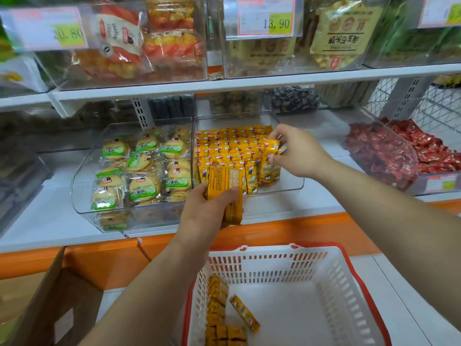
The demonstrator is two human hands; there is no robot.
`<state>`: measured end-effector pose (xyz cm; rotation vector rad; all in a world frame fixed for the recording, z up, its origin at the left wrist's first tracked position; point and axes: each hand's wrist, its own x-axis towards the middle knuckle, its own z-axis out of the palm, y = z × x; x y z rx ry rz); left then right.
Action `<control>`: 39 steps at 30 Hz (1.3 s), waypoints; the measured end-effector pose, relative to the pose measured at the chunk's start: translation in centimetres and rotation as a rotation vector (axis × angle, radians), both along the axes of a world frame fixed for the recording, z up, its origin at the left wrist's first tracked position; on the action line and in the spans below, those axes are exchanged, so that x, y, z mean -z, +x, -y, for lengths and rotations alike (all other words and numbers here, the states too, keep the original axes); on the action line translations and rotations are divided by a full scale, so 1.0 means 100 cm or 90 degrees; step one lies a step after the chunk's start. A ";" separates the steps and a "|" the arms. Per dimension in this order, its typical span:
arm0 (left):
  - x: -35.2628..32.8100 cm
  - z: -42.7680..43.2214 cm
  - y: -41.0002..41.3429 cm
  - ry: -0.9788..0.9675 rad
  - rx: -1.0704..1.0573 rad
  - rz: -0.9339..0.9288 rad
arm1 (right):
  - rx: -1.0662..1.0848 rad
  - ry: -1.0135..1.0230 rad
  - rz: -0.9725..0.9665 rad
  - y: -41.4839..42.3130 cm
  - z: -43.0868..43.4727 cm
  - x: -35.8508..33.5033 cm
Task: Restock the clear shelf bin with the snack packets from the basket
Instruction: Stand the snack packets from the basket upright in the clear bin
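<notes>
- Nearest, at the bottom of the frame, a white basket (274, 268) with a red rim holds a few orange-yellow snack packets (218, 310) stacked along its left wall. One loose packet (245, 314) lies slantwise just beside them.
- Left hand (207, 212), at centre frame, has its grip clamped round a bundle of packets (225, 183). Their printed backs face the camera, and the bundle is upright at the front lip of the clear shelf bin (291, 181).
- Right hand (298, 152), right of centre, has its grip pinched on a single packet (270, 152) with thumb and fingertips, at the right end of the bin's rows.
- Rows of shelved packets (224, 143) of the same orange-yellow kind stand upright in the bin, filling its rear and left parts.
- Left of it, wall against wall, a neighbouring bin (79, 193) holds round biscuits (143, 171) in green-labelled wrappers.
- At the far right sits a bin of red-wrapped sweets (384, 153).
- At the lower left stands a cardboard box (57, 295), beside the basket.
- On the upper shelf, top centre, a price tag (268, 20) reads 13.90.
</notes>
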<state>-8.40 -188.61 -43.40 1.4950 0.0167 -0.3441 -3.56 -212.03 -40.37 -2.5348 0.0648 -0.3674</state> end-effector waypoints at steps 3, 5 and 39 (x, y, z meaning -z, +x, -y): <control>-0.002 -0.004 0.002 -0.009 -0.007 -0.004 | 0.018 -0.090 -0.055 0.024 -0.005 0.015; -0.003 -0.008 0.003 -0.014 -0.012 -0.005 | 0.040 -0.101 -0.079 0.036 -0.007 0.024; 0.005 0.033 -0.039 -0.085 0.273 -0.037 | -0.080 0.460 -0.107 -0.127 -0.018 0.011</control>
